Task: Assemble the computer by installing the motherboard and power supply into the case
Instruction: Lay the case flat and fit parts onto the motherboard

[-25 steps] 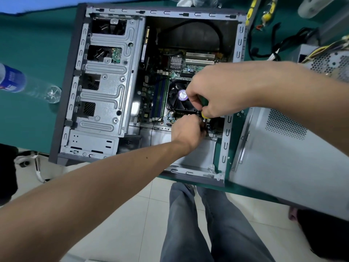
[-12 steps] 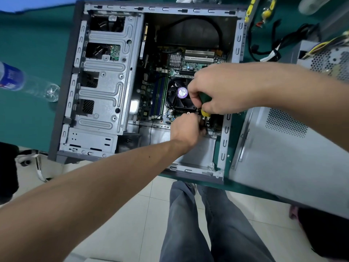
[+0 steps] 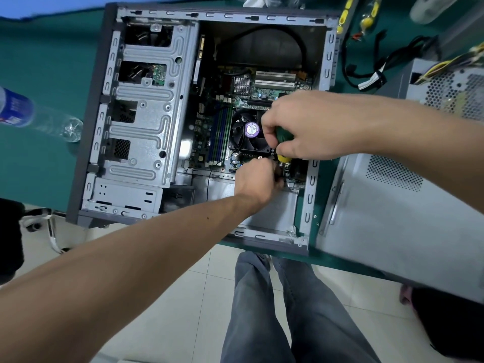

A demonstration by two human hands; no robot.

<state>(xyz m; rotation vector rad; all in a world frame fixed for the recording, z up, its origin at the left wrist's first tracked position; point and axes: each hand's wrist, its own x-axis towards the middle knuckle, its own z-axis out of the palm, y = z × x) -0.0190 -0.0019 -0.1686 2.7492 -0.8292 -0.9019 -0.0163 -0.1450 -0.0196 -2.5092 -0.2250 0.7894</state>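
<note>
At frame centre I see my right hand (image 3: pixel 301 127) wrapped round a green-and-yellow plastic screwdriver (image 3: pixel 282 142), my left hand (image 3: pixel 258 179) curled at its tip; I cannot tell what it pinches. The open grey sheet-metal case (image 3: pixel 146 121) holds the green motherboard (image 3: pixel 262 93); the perforated metal power supply (image 3: pixel 455 93) sits outside, upper right.

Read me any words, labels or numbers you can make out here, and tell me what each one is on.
None can be read.
Round purple sticker on the black cooler fan: print too small.
Blue label on the clear plastic bottle: white print blurred.
White strip label beside the grey drive cage: too small.
</note>
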